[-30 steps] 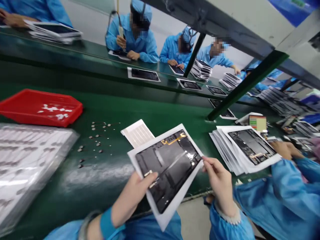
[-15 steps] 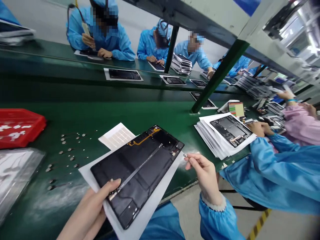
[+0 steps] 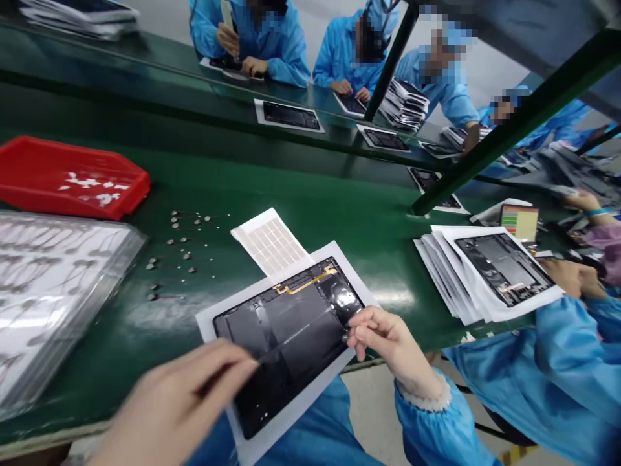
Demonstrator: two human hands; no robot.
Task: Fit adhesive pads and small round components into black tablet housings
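Note:
A black tablet housing (image 3: pixel 295 356) with an orange flex cable lies tilted on a white paper sheet (image 3: pixel 206 323) at the table's front edge. Over the housing's near right side, my right hand (image 3: pixel 391 346) is closed in a pinch on a small round metal part (image 3: pixel 345 337), mostly covered by the fingertips. My left hand (image 3: pixel 179 395) hovers at the housing's left edge, thumb and forefinger close together. Motion smears it, so I cannot make out anything between the fingers. Behind the housing, a sheet of pale adhesive pieces (image 3: pixel 272 243) is partly under the white paper.
Several coin-shaped parts with thin leads (image 3: pixel 187 256) lie loose at left. Beside them are a clear plastic tray (image 3: pixel 111 259) of similar parts and a red bin (image 3: pixel 72 162). A stack of papers (image 3: pixel 441 285) with another housing stands right, near a co-worker's blue sleeve (image 3: pixel 567 349). A green post (image 3: pixel 466 168) slants behind.
My left hand has let go of the housing's lower left corner and the paper. My right hand has moved with the small part over the housing's right edge. The housing now lies lower and flatter.

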